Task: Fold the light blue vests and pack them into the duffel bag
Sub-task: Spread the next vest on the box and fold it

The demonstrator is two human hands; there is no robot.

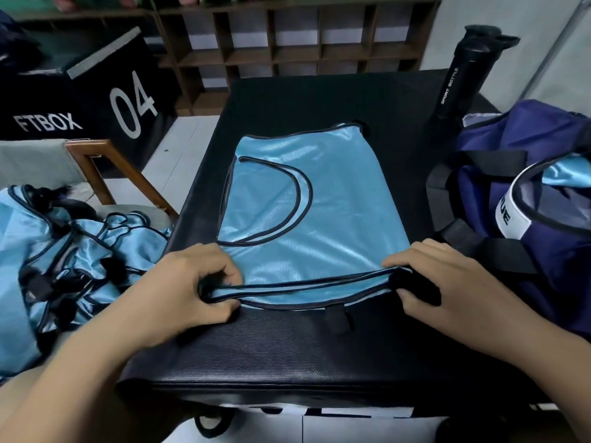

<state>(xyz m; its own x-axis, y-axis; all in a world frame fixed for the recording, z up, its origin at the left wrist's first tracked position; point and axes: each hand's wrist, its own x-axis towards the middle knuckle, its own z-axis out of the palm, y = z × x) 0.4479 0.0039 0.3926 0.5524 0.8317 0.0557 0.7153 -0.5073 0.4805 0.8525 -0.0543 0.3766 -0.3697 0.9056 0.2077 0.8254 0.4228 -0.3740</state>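
Note:
A light blue vest (339, 199) with dark trim lies flat on the black padded box (287, 356) in front of me. My left hand (179, 289) pinches the near left corner of its hem. At the near right corner, my right hand (447, 282) grips the hem together with a black strap. The navy duffel bag (499, 187) stands open at the right, with light blue fabric showing inside. A heap of more light blue vests (64, 260) rests on the chair at the left.
A black sport bottle (460, 78) stands at the box's far right corner beside the bag. A wooden chair (105, 167) with a grey cushion holds the heap. A black box marked 04 (80, 87) and wooden shelving (287, 43) stand behind.

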